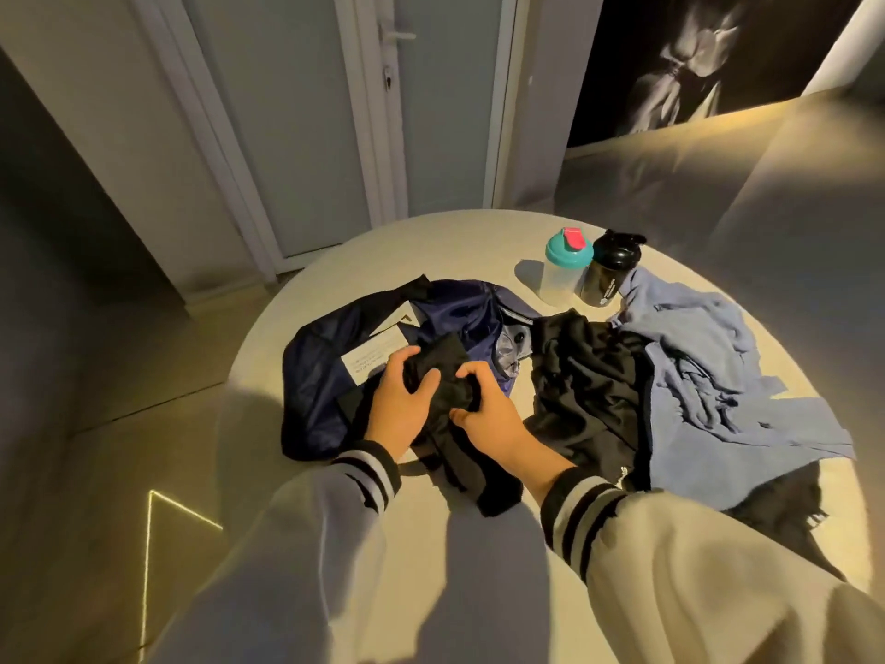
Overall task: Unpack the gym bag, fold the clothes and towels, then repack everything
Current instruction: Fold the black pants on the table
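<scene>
Currently unpacking: left hand (400,408) and right hand (488,424) both grip a black garment (443,376) over the open navy gym bag (316,371). Next, presumably: lift clear, spread flat on the table (479,237), fold.

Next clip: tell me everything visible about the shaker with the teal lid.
The teal-lidded shaker has a translucent, plastic-looking body that appears empty, a teal lid and a red-pink flip cap. It stands upright at the far side of the round table, close beside the black shaker; whether they touch is unclear.
</scene>
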`<action>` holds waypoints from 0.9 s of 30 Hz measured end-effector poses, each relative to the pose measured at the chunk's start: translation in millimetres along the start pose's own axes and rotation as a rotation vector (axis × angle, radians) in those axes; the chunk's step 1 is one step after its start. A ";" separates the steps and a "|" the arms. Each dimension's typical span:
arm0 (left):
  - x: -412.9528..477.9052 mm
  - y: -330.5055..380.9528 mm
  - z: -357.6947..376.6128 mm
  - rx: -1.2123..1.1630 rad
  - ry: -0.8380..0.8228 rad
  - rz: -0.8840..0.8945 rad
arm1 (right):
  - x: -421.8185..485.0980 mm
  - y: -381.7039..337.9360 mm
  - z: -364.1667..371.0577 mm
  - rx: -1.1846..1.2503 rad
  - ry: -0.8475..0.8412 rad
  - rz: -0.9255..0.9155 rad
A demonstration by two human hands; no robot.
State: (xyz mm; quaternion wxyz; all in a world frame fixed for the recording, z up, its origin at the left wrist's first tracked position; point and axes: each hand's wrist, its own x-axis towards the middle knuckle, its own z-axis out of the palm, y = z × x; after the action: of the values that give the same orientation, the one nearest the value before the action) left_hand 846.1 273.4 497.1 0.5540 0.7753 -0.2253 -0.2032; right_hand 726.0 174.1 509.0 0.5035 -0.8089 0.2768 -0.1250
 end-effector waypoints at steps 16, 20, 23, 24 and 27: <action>61.6 2.6 -37.3 0.558 -0.428 -0.170 | 32.3 -28.4 11.1 0.064 0.247 0.273; 31.0 23.5 -9.9 0.457 -0.634 -0.093 | 21.5 -34.6 -12.2 0.099 0.487 0.376; 11.3 43.0 13.9 0.683 -0.769 -0.017 | 8.8 -36.7 -40.6 -0.020 0.607 0.350; 3.6 46.9 21.5 0.739 -0.828 -0.019 | 4.5 -39.5 -48.5 -0.076 0.628 0.305; -12.5 52.9 36.9 0.768 -1.033 -0.117 | 3.0 -58.3 -61.2 -0.101 0.668 0.173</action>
State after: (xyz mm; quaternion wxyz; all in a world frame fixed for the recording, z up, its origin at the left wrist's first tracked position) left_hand 808.5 237.2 537.0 0.0452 0.7317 -0.4770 -0.4848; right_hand 717.8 146.5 588.5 0.3531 -0.7209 0.4995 -0.3258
